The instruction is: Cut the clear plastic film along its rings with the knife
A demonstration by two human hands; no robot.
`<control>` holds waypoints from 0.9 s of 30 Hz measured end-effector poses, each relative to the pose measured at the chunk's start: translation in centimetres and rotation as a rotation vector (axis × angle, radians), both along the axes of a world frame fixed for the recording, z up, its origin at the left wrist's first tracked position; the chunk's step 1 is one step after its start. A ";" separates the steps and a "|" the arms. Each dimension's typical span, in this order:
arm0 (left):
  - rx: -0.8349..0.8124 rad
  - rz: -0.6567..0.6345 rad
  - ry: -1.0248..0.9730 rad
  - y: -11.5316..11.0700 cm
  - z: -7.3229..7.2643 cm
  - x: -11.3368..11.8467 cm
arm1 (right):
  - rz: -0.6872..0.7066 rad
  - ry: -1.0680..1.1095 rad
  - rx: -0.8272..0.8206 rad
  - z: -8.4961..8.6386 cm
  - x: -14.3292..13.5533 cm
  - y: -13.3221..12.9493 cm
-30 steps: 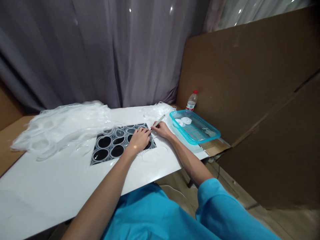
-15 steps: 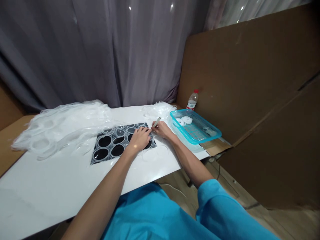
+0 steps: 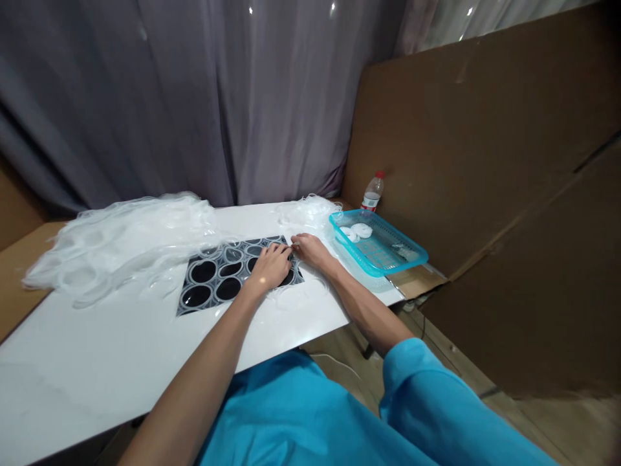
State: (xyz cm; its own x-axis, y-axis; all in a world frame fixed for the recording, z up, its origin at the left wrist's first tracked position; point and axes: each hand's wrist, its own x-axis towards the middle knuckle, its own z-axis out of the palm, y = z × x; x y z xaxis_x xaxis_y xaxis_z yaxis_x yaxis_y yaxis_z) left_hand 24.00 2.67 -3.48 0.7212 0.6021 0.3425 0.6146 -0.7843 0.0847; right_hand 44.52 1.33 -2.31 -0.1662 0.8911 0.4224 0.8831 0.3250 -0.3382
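A dark sheet [image 3: 196, 305] with rows of black ovals ringed in white lies on the white table. My left hand [image 3: 272, 264] rests on its right part, palm down, fingers stretched out and slightly spread. Beside those fingertips, at the sheet's upper right edge, my right hand [image 3: 309, 250] is closed in a pinch. It grips a slim pale tool, now almost wholly hidden by the fingers; its exact kind cannot be made out. Thin white strips [image 3: 279, 296] lie at the sheet's near edge, below my left hand.
A heap of clear-white plastic film with ring-shaped cutouts [image 3: 130, 233] covers the table's far left. More stringy white scraps [image 3: 310, 210] lie behind my right hand. A blue basket [image 3: 412, 264] at right holds white round pieces [image 3: 361, 230]. A red-capped bottle [image 3: 372, 193] stands behind it, near a cardboard wall [image 3: 466, 162].
The pale tool stuck up above my right hand before; now it is tipped out of sight. My right hand has turned slightly and shifted a little left. My left hand stays on the sheet.
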 end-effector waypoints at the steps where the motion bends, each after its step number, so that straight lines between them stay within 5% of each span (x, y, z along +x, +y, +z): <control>1: 0.000 0.000 -0.003 0.0 0.0 0.0 | -0.001 0.013 0.004 -0.1 0.1 0.0; 17: -0.051 -0.016 -0.031 0.0 0.0 -0.4 | 0.032 0.585 -0.077 -1.7 2.7 1.9; 27: -0.073 0.010 -0.031 0.4 -0.2 -0.3 | 0.054 0.640 -0.097 -1.9 3.2 2.2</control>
State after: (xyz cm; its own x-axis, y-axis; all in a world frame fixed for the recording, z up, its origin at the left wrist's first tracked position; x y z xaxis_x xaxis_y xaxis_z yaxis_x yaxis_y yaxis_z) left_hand 23.73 3.06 -3.70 0.7047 0.6334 0.3198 0.6185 -0.7692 0.1608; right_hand 47.68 3.56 -4.22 0.0465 0.9277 0.3705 0.4803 0.3045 -0.8226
